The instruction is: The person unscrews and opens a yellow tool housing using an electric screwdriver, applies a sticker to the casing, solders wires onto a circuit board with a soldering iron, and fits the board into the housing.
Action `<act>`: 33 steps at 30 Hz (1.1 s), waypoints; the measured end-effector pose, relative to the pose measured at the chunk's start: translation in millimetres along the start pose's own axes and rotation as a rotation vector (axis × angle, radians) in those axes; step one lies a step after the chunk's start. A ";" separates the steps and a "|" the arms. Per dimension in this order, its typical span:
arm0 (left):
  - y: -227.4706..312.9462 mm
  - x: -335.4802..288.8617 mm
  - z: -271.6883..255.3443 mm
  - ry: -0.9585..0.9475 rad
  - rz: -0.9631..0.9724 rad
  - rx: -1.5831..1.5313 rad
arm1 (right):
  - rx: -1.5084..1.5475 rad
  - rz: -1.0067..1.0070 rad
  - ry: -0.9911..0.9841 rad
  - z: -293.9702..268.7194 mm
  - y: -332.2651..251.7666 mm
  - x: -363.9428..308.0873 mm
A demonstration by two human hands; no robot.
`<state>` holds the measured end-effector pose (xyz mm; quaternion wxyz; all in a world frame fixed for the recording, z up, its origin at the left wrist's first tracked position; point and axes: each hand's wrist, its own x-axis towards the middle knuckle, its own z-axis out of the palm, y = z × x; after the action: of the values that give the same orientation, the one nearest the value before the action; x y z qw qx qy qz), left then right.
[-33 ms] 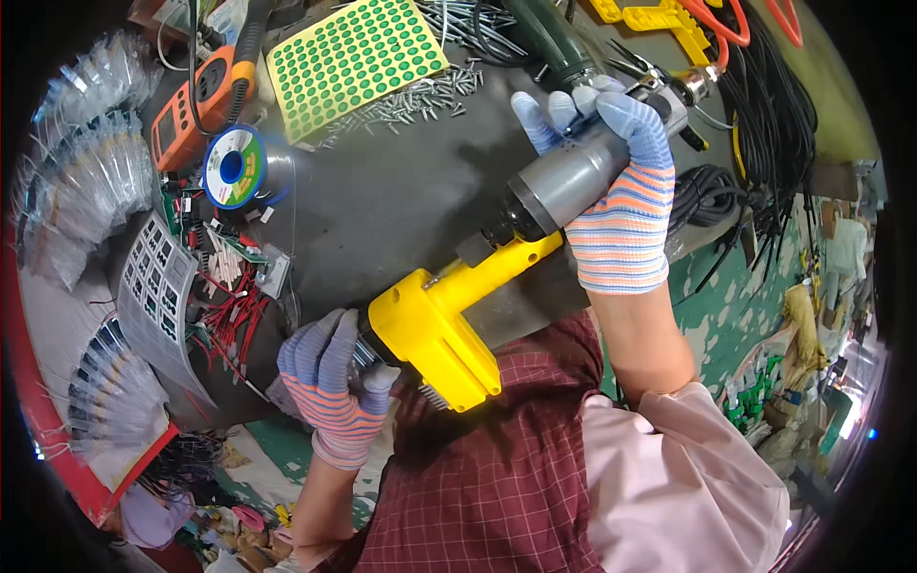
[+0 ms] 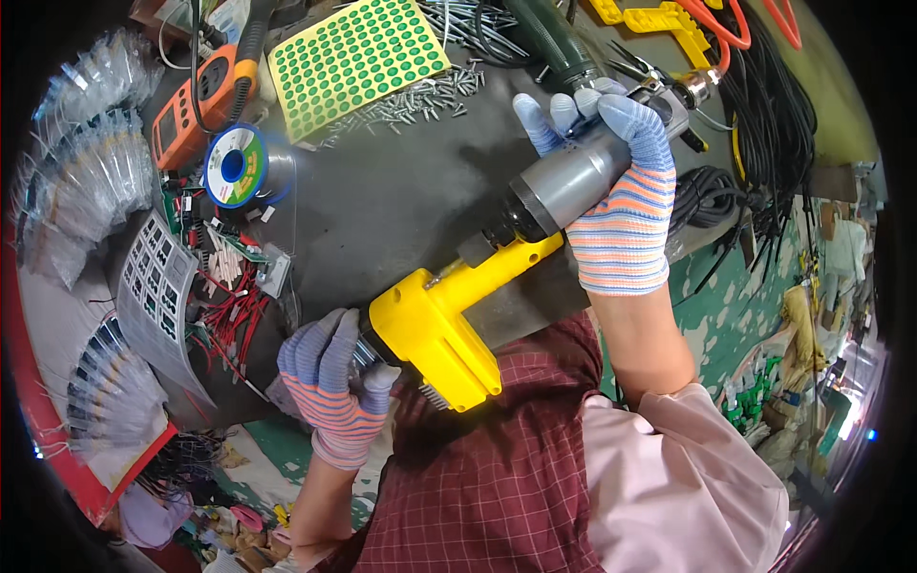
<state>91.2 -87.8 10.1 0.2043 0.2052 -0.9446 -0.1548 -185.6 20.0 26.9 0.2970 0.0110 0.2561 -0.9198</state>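
My left hand [image 2: 334, 382], in a striped knit glove, is closed around the dark and metal end of a yellow plastic tool housing [image 2: 425, 329]. The housing's handle part slants up to the right. My right hand [image 2: 626, 181], gloved alike, wraps round a grey air screwdriver [image 2: 573, 181] with an orange hose at its rear. The screwdriver's black nose lies over the housing's handle; whether its tip touches a screw I cannot make out. Part of the left fingers' grip is hidden behind the housing.
Loose screws [image 2: 411, 103] lie beside a sheet of green round stickers [image 2: 358, 67]. A solder spool [image 2: 234, 165], an orange multimeter [image 2: 191, 115], red wires [image 2: 229, 320] and bagged parts [image 2: 91, 191] are on the left. Black cables [image 2: 774, 124] and yellow housings [image 2: 669, 21] sit at right.
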 end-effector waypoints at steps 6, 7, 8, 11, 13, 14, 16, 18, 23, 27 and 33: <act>-2.6 1.6 0.1 0.038 0.004 -0.002 | -0.063 0.032 0.137 14.9 3.7 5.2; -2.5 1.5 -0.1 0.027 0.000 -0.013 | -0.076 0.034 0.136 12.4 3.5 6.9; -3.2 0.7 -0.7 0.017 -0.004 -0.025 | -0.096 0.031 0.163 12.2 3.4 6.3; -3.7 -0.9 -1.3 0.040 -0.021 -0.039 | -0.072 0.088 0.074 3.9 -1.4 11.1; -4.9 0.4 -1.5 0.026 -0.014 -0.069 | -0.099 0.072 0.079 5.9 -0.7 10.0; -5.4 0.7 -2.0 0.037 -0.021 -0.063 | -0.124 0.053 0.100 8.3 -0.3 8.9; -5.2 1.5 -4.1 0.008 -0.008 -0.068 | -0.113 0.054 0.099 6.3 -3.3 7.5; -5.2 1.3 -5.2 0.012 -0.009 -0.066 | -0.098 0.051 0.100 4.7 -2.4 6.1; -6.4 -0.9 -4.1 0.020 0.009 -0.058 | -0.069 0.020 0.183 17.9 -2.7 1.3; -5.6 -2.0 -5.6 0.038 0.015 -0.081 | -0.058 0.030 0.200 14.9 -29.1 9.5; -9.6 -9.1 -12.8 0.066 0.050 -0.091 | -0.236 0.215 0.053 8.4 -143.7 79.5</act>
<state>107.6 -94.7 14.6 0.2482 0.1771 -0.9342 -0.1854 -329.3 72.5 87.3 0.3860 0.0277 0.3676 -0.8456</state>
